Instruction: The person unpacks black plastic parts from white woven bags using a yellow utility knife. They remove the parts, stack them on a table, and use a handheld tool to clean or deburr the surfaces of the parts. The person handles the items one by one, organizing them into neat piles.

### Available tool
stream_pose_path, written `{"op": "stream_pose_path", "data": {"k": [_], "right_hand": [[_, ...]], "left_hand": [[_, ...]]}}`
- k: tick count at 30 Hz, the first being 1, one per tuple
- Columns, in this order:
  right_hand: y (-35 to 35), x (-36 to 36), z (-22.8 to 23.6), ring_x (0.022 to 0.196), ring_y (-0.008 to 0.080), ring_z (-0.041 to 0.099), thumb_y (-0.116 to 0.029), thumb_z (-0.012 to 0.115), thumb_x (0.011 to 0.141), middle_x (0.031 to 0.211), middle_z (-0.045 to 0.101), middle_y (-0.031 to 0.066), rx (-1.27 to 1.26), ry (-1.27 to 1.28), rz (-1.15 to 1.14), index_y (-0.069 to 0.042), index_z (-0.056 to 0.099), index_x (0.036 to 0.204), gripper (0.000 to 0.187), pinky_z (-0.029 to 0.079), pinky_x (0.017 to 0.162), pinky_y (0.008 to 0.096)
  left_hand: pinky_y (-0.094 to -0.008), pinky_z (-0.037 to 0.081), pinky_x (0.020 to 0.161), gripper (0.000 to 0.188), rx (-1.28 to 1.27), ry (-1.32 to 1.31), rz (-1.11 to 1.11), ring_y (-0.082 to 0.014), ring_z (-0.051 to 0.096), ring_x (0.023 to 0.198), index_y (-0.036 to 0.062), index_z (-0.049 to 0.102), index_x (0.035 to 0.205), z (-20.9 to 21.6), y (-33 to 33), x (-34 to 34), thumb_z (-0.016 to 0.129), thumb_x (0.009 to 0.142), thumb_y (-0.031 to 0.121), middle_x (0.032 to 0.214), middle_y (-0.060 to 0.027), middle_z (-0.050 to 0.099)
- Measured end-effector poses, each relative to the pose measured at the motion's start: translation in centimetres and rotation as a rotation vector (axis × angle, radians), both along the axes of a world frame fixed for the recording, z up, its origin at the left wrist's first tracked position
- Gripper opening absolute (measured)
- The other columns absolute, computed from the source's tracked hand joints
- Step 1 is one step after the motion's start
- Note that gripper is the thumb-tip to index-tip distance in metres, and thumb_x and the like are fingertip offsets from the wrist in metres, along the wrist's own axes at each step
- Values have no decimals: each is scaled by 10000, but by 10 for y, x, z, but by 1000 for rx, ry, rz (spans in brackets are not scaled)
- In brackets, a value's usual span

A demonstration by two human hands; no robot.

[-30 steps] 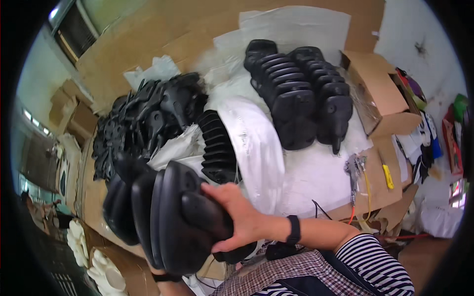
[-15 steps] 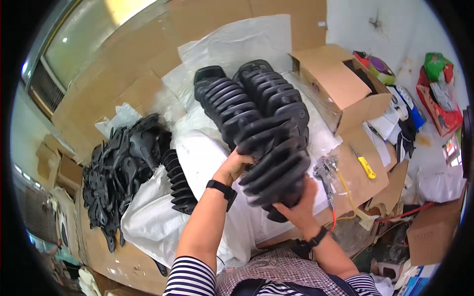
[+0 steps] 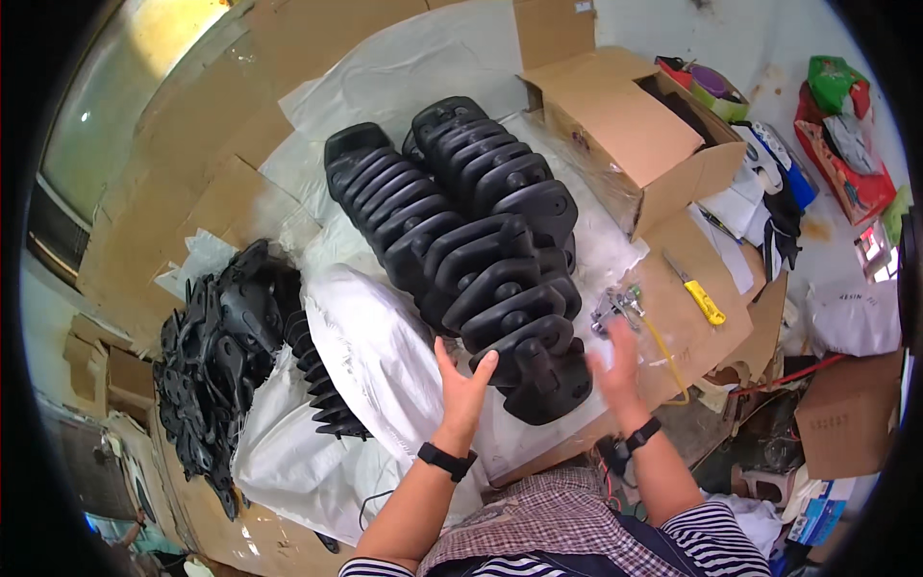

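Note:
Two long rows of nested black moulded plastic parts lie on the white sheeting before me, a left row (image 3: 385,202) and a right row (image 3: 495,159). At their near end sits a bunch of the same black parts (image 3: 510,279), its closest piece tilted toward me. My left hand (image 3: 463,389) is open at the bunch's near left side, thumb and fingers apart. Off its right side, my right hand (image 3: 620,370) is slightly blurred, thumb apart from the fingers and nothing visible in it. Its fingertips overlap the metal air gun (image 3: 615,306) in view; contact cannot be told.
Loose black parts (image 3: 221,346) are heaped at left, beside a white woven sack (image 3: 370,337) and a shorter row of black pieces (image 3: 322,385). A yellow utility knife (image 3: 707,300) lies at right, near an open cardboard box (image 3: 635,135).
The bunch of black parts has been set down against the rows and let go. Both hands have come away from it, the right one moving toward the air gun. The view has shifted slightly.

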State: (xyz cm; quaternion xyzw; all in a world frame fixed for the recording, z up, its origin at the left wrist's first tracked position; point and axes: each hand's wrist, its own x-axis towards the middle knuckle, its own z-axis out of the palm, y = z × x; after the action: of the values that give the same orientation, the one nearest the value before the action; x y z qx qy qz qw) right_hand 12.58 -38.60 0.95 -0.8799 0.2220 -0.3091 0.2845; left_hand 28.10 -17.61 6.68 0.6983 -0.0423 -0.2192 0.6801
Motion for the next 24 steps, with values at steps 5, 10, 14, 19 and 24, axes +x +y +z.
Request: {"op": "stream_pose_path", "data": {"k": [5, 10, 14, 19, 24], "right_hand": [[-53, -14, -34, 1234, 392, 391, -228, 695, 736, 1337, 428, 212, -249, 528, -129, -26, 465, 1284, 628, 322, 1025, 481], [-85, -57, -46, 1177, 372, 456, -10, 578, 687, 1289, 494, 187, -124, 423, -117, 3, 558, 1102, 416, 362, 998, 441], [-155, -90, -57, 1205, 359, 441, -125, 637, 802, 1297, 493, 189, -345, 516, -114, 6, 559, 1144, 374, 343, 1020, 424], [-39, 45, 128, 1127, 320, 506, -111, 577, 874, 1199, 544, 178, -167, -32, 126, 9, 563, 1160, 310, 374, 988, 370], [228, 156, 198, 951, 311, 578, -35, 673, 699, 1001, 605, 140, -37, -114, 1184, -23, 587, 1052, 364, 444, 883, 395]], "left_hand": [[-365, 398, 984, 783, 75, 27, -46, -261, 396, 1259, -5, 295, 1407, 16, 40, 11, 731, 794, 210, 1388, -147, 375], [-317, 468, 893, 365, -56, 22, -13, -194, 600, 1012, 3, 559, 1190, 57, 118, 14, 653, 848, 85, 1107, -101, 629], [-296, 506, 802, 259, -38, -75, 426, -194, 657, 868, 3, 596, 1107, 60, 227, 5, 618, 860, 80, 987, -112, 667], [-281, 494, 703, 276, -71, 242, 859, -199, 641, 768, 23, 578, 1049, 4, 311, -22, 632, 818, 164, 902, -92, 653], [-320, 495, 682, 306, -336, 533, 632, -224, 626, 802, 34, 553, 1073, -68, 263, -35, 616, 815, 185, 958, -87, 615]]}}
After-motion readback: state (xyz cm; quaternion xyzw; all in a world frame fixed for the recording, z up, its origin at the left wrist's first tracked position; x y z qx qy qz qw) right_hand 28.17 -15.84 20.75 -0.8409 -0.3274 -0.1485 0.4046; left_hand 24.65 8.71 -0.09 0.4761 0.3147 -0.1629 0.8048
